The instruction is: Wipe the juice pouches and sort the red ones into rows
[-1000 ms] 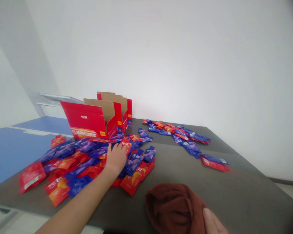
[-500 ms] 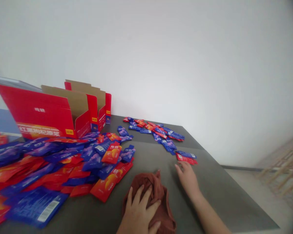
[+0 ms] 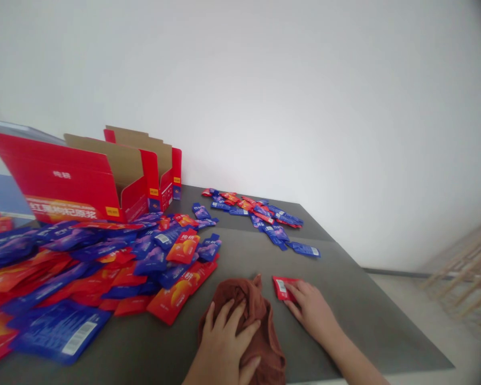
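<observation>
Lying spread over brown cloth [image 3: 266, 337], the left hand [image 3: 222, 342] sits near the right hand [image 3: 313, 311], which touches a red sachet [image 3: 281, 287] (pinched or not, I cannot tell) on the dark table [image 3: 369, 315].

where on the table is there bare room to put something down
One free patch of the table lies between the large packet pile, the smaller packet pile and the brown cloth; another runs right of the right hand to the table's edge. The table's left side is crowded, the large packet pile heaped before the red boxes.
</observation>
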Action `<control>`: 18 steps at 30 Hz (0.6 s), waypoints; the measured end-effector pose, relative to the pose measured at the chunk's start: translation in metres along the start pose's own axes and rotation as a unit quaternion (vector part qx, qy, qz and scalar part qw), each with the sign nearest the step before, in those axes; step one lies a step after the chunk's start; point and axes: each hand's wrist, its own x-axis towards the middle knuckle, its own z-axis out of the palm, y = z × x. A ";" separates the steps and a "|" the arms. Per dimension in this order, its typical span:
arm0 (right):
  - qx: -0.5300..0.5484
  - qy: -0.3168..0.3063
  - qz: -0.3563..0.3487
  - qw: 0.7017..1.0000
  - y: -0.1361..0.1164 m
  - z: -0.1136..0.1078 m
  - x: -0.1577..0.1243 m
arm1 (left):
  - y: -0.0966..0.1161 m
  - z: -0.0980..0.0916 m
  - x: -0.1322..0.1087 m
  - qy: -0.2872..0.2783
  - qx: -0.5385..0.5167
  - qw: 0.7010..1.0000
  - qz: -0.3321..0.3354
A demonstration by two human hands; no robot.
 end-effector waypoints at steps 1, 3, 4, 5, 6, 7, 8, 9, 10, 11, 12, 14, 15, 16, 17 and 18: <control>-0.005 0.000 -0.009 1.000 -0.004 -0.002 -0.007 | 0.001 -0.001 0.001 -0.001 -0.002 1.000 -0.005; -0.012 0.008 -0.017 1.000 -0.007 -0.006 -0.016 | 0.003 -0.001 0.001 -0.004 -0.007 1.000 -0.015; -0.013 0.015 -0.018 1.000 -0.007 -0.009 -0.017 | 0.003 -0.001 0.001 -0.004 -0.011 1.000 -0.019; -0.012 0.025 -0.015 1.000 -0.007 -0.013 -0.018 | 0.003 -0.002 0.001 -0.006 -0.017 1.000 -0.021; -0.010 0.038 -0.008 0.999 -0.007 -0.018 -0.017 | 0.003 -0.003 0.000 -0.006 -0.025 0.999 -0.020; -0.007 0.057 0.005 0.998 -0.009 -0.025 -0.015 | 0.003 -0.004 -0.001 -0.003 -0.037 0.999 -0.018; -0.004 0.079 0.022 0.997 -0.013 -0.034 -0.014 | 0.003 -0.007 -0.003 0.006 -0.052 0.999 -0.015; -0.004 0.101 0.037 0.994 -0.019 -0.045 -0.012 | 0.003 -0.010 -0.004 0.021 -0.073 0.997 -0.014; 0.008 0.121 0.052 0.991 -0.028 -0.056 -0.010 | 0.005 -0.015 -0.006 0.044 -0.102 0.994 -0.019; 0.040 0.136 0.071 0.987 -0.039 -0.067 -0.009 | 0.008 -0.019 -0.007 0.070 -0.139 0.987 -0.035; 0.086 0.142 0.090 0.982 -0.053 -0.079 -0.009 | 0.012 -0.025 -0.007 0.093 -0.189 0.976 -0.059; 0.273 0.125 0.159 0.941 -0.085 -0.097 -0.009 | 0.023 -0.035 -0.005 0.108 -0.332 0.932 -0.092; 0.364 0.104 0.192 0.905 -0.100 -0.102 -0.009 | 0.029 -0.038 -0.003 0.095 -0.414 0.900 -0.092; 0.444 0.074 0.217 0.866 -0.114 -0.105 -0.009 | 0.035 -0.041 -0.002 0.066 -0.489 0.866 -0.084; 0.500 0.042 0.234 0.833 -0.125 -0.104 -0.009 | 0.040 -0.043 -0.002 0.025 -0.549 0.832 -0.070; 0.534 0.014 0.243 0.810 -0.132 -0.101 -0.008 | 0.044 -0.043 -0.003 -0.015 -0.592 0.803 -0.062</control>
